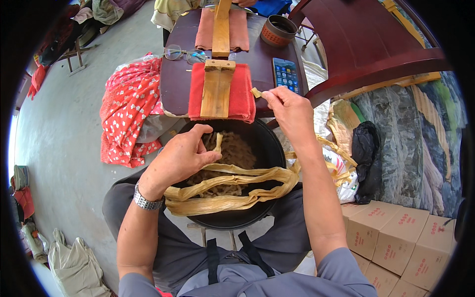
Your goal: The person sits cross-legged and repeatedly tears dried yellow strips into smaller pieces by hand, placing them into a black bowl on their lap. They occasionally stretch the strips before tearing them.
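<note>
My left hand (185,154) is over a black round basin (269,144), its fingers by a short pale yellow dried strip (219,142) that appears pinched at the thumb. My right hand (285,105) pinches a small yellowish piece (255,92) between thumb and fingertip, right of a red cloth (243,92). Long dried, yellow-tan plant-like strips (237,202) lie across the basin, below my left hand. Many small brownish pieces (235,152) fill part of the basin. A wooden block (217,94) with a crosspiece stands on the red cloth at the chair seat's near edge.
The dark red chair seat (178,85) holds eyeglasses (185,55), a phone (285,74), a cup (278,31) and another wooden piece (221,33) on a pink cloth. Cardboard boxes (393,237) are stacked right; red patterned fabric (128,107) hangs left. Another person's hand (244,3) shows at the top.
</note>
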The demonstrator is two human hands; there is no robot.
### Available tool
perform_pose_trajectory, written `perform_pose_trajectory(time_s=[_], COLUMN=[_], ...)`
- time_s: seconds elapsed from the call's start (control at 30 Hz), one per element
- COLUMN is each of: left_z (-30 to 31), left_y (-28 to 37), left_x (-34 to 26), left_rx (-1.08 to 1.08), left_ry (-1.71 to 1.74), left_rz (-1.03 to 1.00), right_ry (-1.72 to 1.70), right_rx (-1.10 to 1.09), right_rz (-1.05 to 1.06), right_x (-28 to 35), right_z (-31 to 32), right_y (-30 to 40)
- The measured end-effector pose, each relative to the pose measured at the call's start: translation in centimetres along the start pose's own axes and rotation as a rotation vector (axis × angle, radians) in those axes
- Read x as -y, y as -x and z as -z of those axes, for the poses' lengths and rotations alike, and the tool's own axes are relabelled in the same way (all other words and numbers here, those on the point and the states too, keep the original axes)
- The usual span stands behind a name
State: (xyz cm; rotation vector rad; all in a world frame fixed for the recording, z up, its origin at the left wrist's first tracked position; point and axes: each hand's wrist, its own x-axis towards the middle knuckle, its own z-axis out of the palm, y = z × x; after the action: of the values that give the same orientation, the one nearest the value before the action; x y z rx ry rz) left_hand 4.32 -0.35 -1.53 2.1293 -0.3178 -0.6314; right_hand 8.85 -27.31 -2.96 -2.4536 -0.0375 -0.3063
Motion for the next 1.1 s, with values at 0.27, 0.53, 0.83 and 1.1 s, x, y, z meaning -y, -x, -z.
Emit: perform_pose_trajectory(time_s=[0.27, 0.53, 0.83, 1.1], left_z=[-0.4, -0.9, -1.6, -5.0], left_y=[-0.3, -0.7, -0.5, -1.2], left_x=[-0.4, 0.0, 1.0, 5.0], left_rx=[0.080, 0.080, 0.107, 0.223], left_ry=[-0.045, -0.087, -0.241, -0.770], left_rz=[-0.029, -0.111, -0.117, -0.130], right_ry=[0.347, 0.555, 0.475, 0.550], right_rx=[0.046, 0.075, 0.429, 0.305], right_rz=[0.120, 0.226, -0.060, 0.021], right_x=[-0.8, -1.5, -3.2, -5.8], right_z=[-2.5, -3.0, 2.8, 0.9], right_y=[-1.3, -1.6, 2.4, 2.5])
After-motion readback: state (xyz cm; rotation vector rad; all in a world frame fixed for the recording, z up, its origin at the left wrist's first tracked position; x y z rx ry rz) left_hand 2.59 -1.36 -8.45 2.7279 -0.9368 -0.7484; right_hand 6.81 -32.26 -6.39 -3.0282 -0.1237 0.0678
